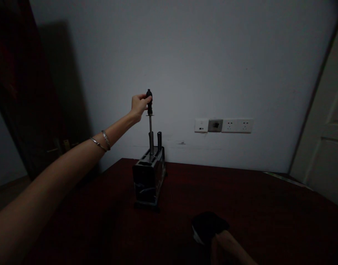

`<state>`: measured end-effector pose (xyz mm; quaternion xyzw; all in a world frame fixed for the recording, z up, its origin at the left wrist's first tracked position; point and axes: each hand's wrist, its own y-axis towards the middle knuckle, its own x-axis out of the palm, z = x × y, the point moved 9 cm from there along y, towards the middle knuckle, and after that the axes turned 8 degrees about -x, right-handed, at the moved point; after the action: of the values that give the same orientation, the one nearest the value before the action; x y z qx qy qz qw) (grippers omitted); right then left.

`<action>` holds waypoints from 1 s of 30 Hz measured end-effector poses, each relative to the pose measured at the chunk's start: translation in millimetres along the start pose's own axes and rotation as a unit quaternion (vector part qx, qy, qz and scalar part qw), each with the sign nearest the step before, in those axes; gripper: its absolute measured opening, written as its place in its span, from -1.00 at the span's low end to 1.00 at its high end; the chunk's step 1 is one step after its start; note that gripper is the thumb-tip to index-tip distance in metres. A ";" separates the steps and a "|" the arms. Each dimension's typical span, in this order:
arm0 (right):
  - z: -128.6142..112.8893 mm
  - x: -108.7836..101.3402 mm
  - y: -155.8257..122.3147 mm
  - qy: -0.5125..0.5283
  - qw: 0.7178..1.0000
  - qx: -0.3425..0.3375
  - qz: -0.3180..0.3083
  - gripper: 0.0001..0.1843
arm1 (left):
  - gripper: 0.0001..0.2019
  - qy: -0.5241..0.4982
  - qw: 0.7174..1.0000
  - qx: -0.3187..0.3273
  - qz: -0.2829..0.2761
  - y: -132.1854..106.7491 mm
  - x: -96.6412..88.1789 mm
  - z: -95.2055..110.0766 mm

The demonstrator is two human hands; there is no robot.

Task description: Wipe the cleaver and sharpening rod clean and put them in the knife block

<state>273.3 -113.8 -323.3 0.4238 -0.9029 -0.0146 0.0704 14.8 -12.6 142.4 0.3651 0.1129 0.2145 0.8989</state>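
My left hand (139,105) is raised above a dark metal knife block (148,179) and pinches the black handle of a sharpening steel (149,106). The steel's thin rod points straight down, its tip in or just above a slot of the block. Two other handles (159,140) stand in the block. Two bracelets (102,141) circle my left wrist. My right hand (224,244) rests low on the dark red table (240,206), touching a black cloth-like object (207,225); its fingers are too dark to make out.
A grey wall stands behind the table, with a row of white sockets and a switch (223,125). A dark door (22,88) is at the left and a white door (327,140) at the right. The room is dim.
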 end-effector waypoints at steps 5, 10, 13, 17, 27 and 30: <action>4.7 -2.9 2.4 0.002 1.000 0.008 -0.001 -0.37 | -0.95 0.002 1.000 -0.009 0.003 -1.5 0.0 -3.2; 9.8 -4.7 -0.1 0.012 1.000 0.016 -0.004 -0.38 | -0.94 0.003 1.000 -0.013 -0.002 -1.9 -0.4 -8.8; 12.2 -4.6 -3.6 0.016 1.000 0.023 -0.009 -0.41 | -0.93 0.002 1.000 -0.014 -0.005 -3.8 -1.0 -13.1; 11.6 -2.7 -6.5 0.018 0.999 0.028 -0.022 -0.67 | -0.93 0.005 1.000 -0.019 -0.008 -8.2 -0.7 -19.5; 6.4 3.8 -2.3 0.015 0.999 0.025 -0.039 -0.59 | -0.94 -0.011 0.998 -0.052 -0.020 -19.3 -3.7 -43.7; 4.8 3.2 -1.8 0.014 0.999 0.020 -0.037 -0.41 | -0.91 -0.007 0.997 -0.065 -0.026 -24.7 -4.1 -53.1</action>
<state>271.9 -117.6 -327.9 0.4588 -0.8854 0.0071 0.0739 -0.4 1.9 87.6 0.3038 0.1022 0.1951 0.9269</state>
